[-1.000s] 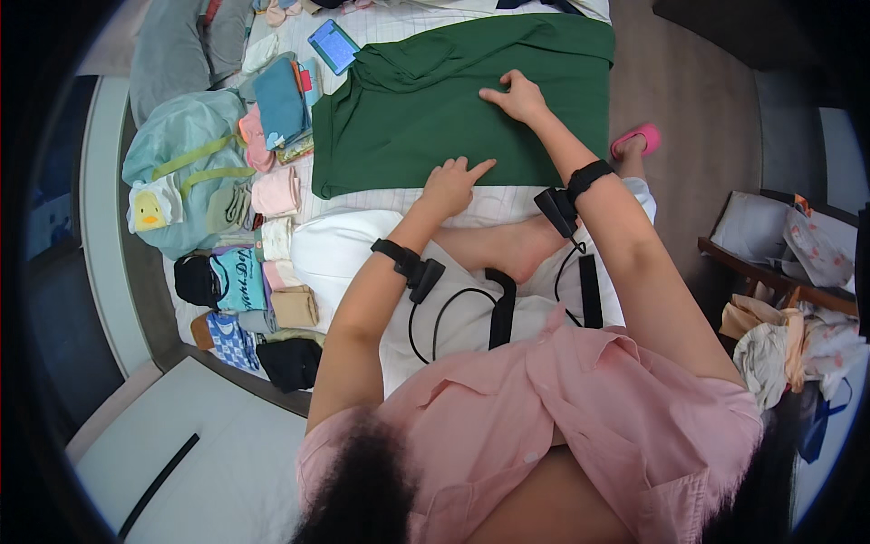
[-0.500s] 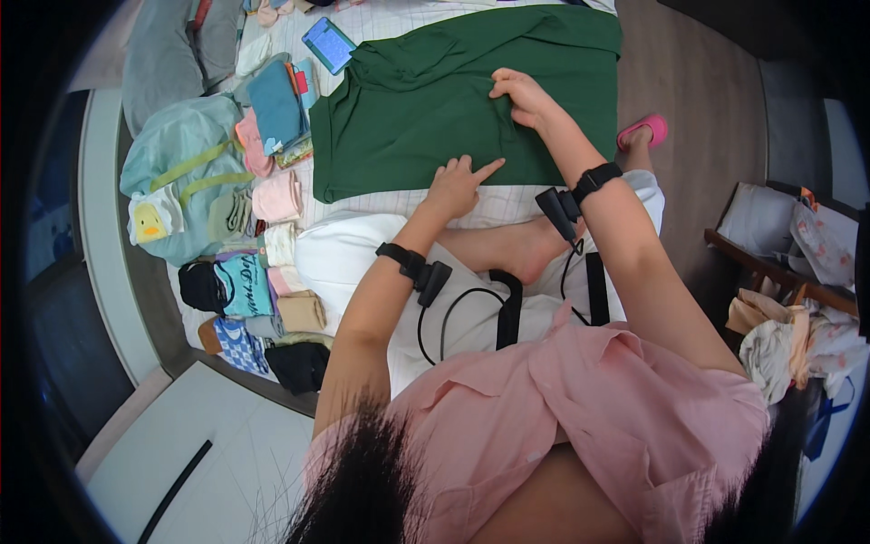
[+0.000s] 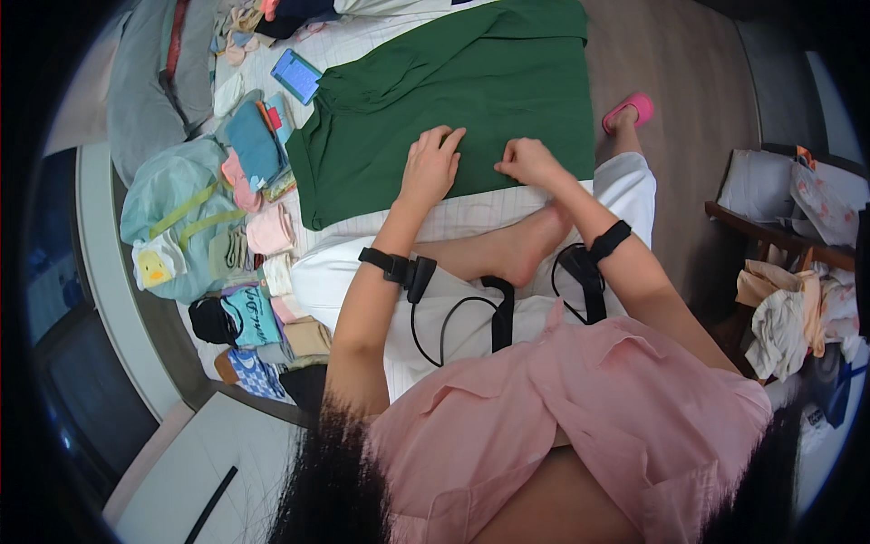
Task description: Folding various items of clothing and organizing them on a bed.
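A dark green garment (image 3: 453, 91) lies spread flat on a white checked bed sheet (image 3: 462, 213). My left hand (image 3: 431, 167) rests flat on the garment's near edge, fingers apart. My right hand (image 3: 527, 161) is just to its right, fingers curled and pinching the fabric at the same near edge. Both wrists wear black bands with cables. My bare foot (image 3: 517, 249) lies on the sheet just below the hands.
Folded small clothes (image 3: 263, 231) and a pale green bag with a duck patch (image 3: 172, 227) line the bed's left side. A phone (image 3: 296, 75) lies by the garment's far left corner. A pink slipper (image 3: 630, 109) sits on the wooden floor; a shelf with laundry (image 3: 788, 299) stands right.
My right hand has come back from the middle of the green garment to its near edge. My left hand slid right and up onto the fabric beside it.
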A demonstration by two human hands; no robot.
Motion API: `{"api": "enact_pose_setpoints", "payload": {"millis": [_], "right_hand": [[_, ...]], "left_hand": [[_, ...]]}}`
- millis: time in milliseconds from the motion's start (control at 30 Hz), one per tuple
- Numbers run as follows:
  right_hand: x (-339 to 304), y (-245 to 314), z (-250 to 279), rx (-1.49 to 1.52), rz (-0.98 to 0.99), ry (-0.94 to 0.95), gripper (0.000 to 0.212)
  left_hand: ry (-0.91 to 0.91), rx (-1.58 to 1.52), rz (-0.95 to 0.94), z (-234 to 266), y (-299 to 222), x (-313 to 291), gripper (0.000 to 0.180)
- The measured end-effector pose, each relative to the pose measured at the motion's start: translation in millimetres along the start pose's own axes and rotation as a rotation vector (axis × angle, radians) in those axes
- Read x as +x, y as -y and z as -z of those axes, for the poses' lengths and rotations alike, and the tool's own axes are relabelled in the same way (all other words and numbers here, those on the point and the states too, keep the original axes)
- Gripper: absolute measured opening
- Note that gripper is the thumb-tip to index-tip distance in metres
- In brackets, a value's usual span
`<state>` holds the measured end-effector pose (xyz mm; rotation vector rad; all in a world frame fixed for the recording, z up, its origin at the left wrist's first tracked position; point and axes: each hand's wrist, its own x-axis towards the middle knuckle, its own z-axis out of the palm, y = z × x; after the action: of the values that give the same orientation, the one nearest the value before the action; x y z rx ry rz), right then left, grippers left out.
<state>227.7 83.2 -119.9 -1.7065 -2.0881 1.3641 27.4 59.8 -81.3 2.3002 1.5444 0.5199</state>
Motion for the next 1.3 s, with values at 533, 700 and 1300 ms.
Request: {"api": "enact_pose_setpoints", "payload": {"millis": [533,700,1300], "right_hand": [[37,-103,101,-0.193,0.131,-0.379,0.007],[39,-106,108,-0.198,0.146,-0.354,0.008],[38,-116,110,-0.165,0.062,-0.47,0.021]], "left_hand": [[0.283,0.099,0.13,-29,13,94,0.023],[0.217,0.021,0.123,-34,18,97,0.021],[0.343,-0.049,-0.102,-26,-38,37,0.031]]}}
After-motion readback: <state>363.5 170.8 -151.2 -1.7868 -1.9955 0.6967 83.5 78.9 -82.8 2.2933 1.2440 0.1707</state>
